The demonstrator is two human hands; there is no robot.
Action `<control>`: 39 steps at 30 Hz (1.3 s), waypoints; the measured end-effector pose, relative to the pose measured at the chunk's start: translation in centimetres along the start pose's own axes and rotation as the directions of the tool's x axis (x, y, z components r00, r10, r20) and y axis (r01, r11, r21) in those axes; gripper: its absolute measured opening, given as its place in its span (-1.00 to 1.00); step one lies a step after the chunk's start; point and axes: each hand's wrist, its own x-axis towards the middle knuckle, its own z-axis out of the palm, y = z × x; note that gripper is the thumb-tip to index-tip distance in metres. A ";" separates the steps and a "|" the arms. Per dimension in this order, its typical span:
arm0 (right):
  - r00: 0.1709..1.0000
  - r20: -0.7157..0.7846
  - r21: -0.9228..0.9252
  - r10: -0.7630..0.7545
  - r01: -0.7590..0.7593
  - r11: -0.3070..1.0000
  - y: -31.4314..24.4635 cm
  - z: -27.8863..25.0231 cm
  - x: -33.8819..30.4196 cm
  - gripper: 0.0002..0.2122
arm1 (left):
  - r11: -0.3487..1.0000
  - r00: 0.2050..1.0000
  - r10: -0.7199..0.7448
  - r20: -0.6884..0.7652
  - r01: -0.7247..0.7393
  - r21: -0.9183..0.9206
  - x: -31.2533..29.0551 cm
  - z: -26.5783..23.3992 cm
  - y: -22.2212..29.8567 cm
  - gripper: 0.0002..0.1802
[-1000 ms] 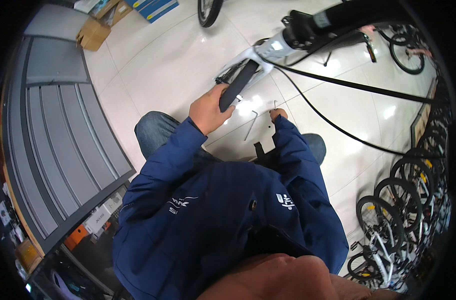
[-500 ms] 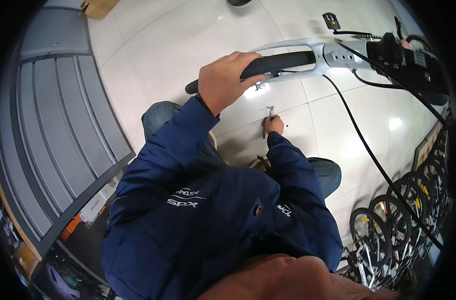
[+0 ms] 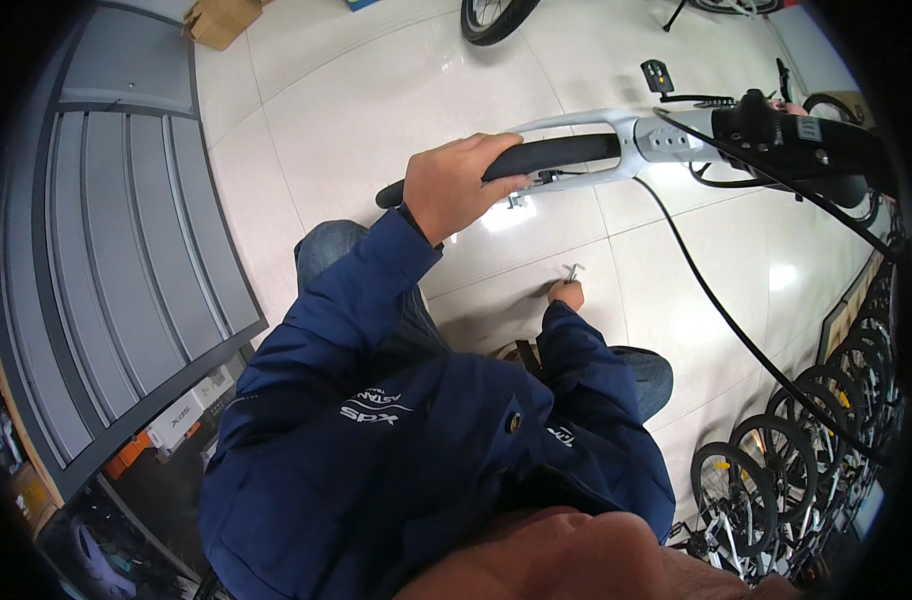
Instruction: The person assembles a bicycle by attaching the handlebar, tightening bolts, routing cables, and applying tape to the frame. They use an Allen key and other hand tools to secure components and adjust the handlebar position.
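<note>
My left hand [image 3: 454, 188] is wrapped over the black tyre of a bicycle wheel [image 3: 568, 152], its fingers across the top and the thumb underneath. This wheel sits between the pale grey legs of a bicycle fork [image 3: 628, 140]; part of a brake shows beside my thumb. Lower down, over the floor between my knees, my right hand [image 3: 568, 293] is closed on a small silver metal tool [image 3: 575, 271]. Only the tool's thin crossed end sticks out past the fingers, so its exact kind cannot be made out.
A black cable [image 3: 698, 262] loops down from the bicycle's front. Many parked bicycles [image 3: 741, 485] line the lower right. At left stands a grey slatted panel [image 3: 136, 240]; a cardboard box [image 3: 221, 20] and another wheel [image 3: 496, 18] lie beyond.
My right hand has drawn back toward my body and slightly right, with the tool turned in it. The left hand keeps its hold on the tyre. The view has tilted farther out.
</note>
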 end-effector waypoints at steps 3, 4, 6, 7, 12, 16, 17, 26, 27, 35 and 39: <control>0.997 0.067 -0.041 -0.031 0.034 0.999 -0.7 0.0 0.5 -0.68 | 0.999 0.998 0.051 -0.033 -0.052 -0.005 0.5 -0.1 -0.4 -0.55; 0.990 0.137 -0.055 -0.027 0.035 0.998 -1.2 -0.2 0.5 -0.67 | 0.998 0.998 0.060 -0.026 -0.060 0.001 0.7 0.0 -0.6 -0.56; 0.984 0.149 -0.051 -0.097 0.106 0.993 -2.6 -1.2 -0.3 -0.67 | 0.998 0.998 0.067 -0.001 -0.066 0.009 1.2 0.0 -1.1 -0.56; 0.976 0.195 -0.086 -0.092 0.110 0.990 -3.4 -2.1 -0.8 -0.68 | 0.998 0.998 0.065 0.013 -0.065 0.008 1.4 -0.1 -1.2 -0.56; 0.923 0.146 -0.010 -0.355 0.360 0.933 -9.0 -13.0 -5.6 -0.73 | 0.997 0.989 0.036 0.142 -0.045 0.064 3.0 -2.0 -0.7 -0.51; 0.825 0.263 0.145 -0.501 0.479 0.866 -12.6 -24.9 -11.5 -0.83 | 0.988 0.975 -0.156 0.156 0.151 0.041 2.4 -4.7 1.4 -0.46; 0.800 0.289 0.213 -0.526 0.481 0.850 -13.7 -27.7 -13.0 -0.83 | 0.982 0.976 -0.189 0.104 0.190 0.001 1.9 -5.6 2.0 -0.46; 0.579 0.422 0.568 -0.697 0.431 0.702 -26.1 -54.2 -33.7 -0.75 | -0.323 0.291 -0.611 0.736 0.758 -0.567 -12.1 -22.7 19.6 -0.48; 0.505 0.375 0.608 -0.778 0.500 0.617 -27.7 -56.6 -35.5 -0.73 | -0.459 0.320 -0.572 0.756 0.639 -0.617 -12.8 -24.9 21.8 -0.45; 0.088 0.320 0.517 -0.943 0.818 0.252 -30.9 -63.2 -43.1 -0.78 | -0.491 0.584 -0.647 0.491 0.174 -0.854 -15.7 -31.7 30.5 -0.66; 0.046 0.315 0.558 -0.948 0.799 0.224 -30.1 -63.5 -44.2 -0.75 | -0.495 0.420 -0.775 0.472 0.061 -0.867 -16.3 -32.5 32.5 -0.73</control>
